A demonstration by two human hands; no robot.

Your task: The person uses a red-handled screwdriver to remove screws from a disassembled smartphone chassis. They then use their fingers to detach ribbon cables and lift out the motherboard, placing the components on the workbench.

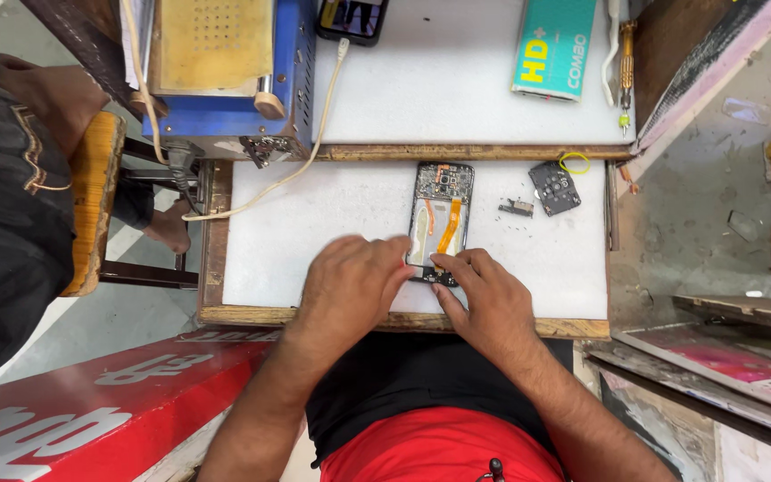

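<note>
Around one opened phone (440, 219) lie two loose parts (553, 187), one yellow ring (574, 162), one teal box (553, 46) and one screwdriver (625, 67).
</note>
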